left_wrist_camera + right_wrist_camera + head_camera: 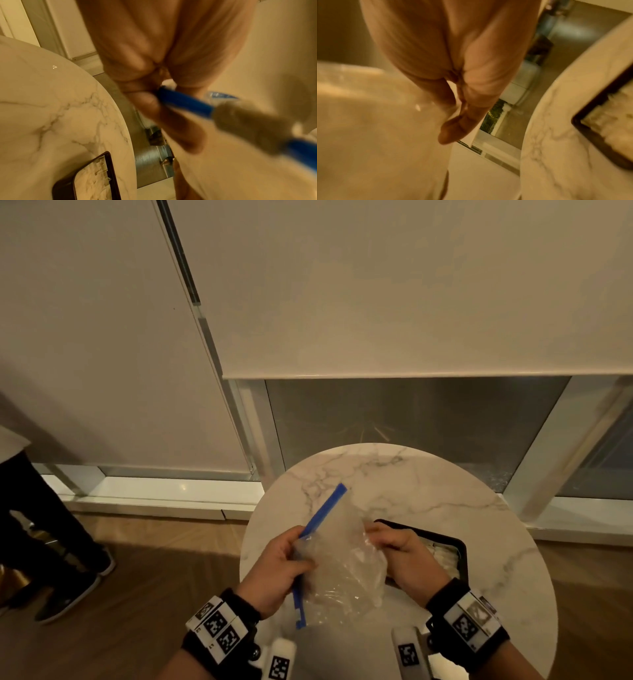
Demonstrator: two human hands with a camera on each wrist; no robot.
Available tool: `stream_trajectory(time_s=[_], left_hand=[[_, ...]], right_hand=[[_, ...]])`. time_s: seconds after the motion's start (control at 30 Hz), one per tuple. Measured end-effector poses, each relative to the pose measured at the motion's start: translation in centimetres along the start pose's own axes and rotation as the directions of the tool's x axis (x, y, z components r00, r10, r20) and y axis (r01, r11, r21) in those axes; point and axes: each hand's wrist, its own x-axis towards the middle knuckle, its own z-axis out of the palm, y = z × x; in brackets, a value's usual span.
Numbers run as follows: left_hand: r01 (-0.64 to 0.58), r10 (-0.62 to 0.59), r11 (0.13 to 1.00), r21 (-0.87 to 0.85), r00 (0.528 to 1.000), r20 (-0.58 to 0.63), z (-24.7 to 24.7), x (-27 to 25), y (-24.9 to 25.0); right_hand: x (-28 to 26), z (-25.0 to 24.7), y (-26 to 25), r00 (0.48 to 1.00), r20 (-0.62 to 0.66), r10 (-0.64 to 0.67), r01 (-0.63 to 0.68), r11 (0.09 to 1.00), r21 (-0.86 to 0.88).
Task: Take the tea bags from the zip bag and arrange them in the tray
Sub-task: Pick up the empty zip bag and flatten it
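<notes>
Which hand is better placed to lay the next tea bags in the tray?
Probably the right hand: it grips the zip bag right over the tray, while the left hand pinches the blue zip strip on the far side.

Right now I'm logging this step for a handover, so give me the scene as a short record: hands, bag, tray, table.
left hand: grips the zip bag at its blue zip strip
right hand: pinches the bag's far side
zip bag: clear, crumpled, held above the table; contents cannot be told
tray: dark, on the table, partly behind the right hand, pale tea bags inside
table: round, marble top
</notes>
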Motion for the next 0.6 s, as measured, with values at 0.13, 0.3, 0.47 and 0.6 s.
stream_trajectory(time_s=[0.13,0.3,0.47,0.6], left_hand=[[-0.030,0.031,1.000,0.004,0.986,-0.164,-0.6,0.6,-0.5],[-0.004,-0.020,0.991,-0.134,0.984,-0.176,-0.4,1.3,-0.6],[0.067,-0.086,0.963,-0.262,0.994,-0.063,-1.4,1.9,-1.3],[0.079,-0.081,0.988,-0.131,0.997,-0.004,-2.4,2.0,-1.7]], right_hand=[[-0.2,-0.7,-0.4,0.973,0.191,0.130,-0.182,0.942,0.283],[-0.2,-0.7,1.1,0.933,0.167,0.319,-0.325,0.946,0.009],[-0.1,0.3,0.3,0.992,0.057,0.112,-0.075,0.890,-0.450],[1.1,1.4,0.3,0.985,-0.149,-0.087,0.009,0.887,-0.462]])
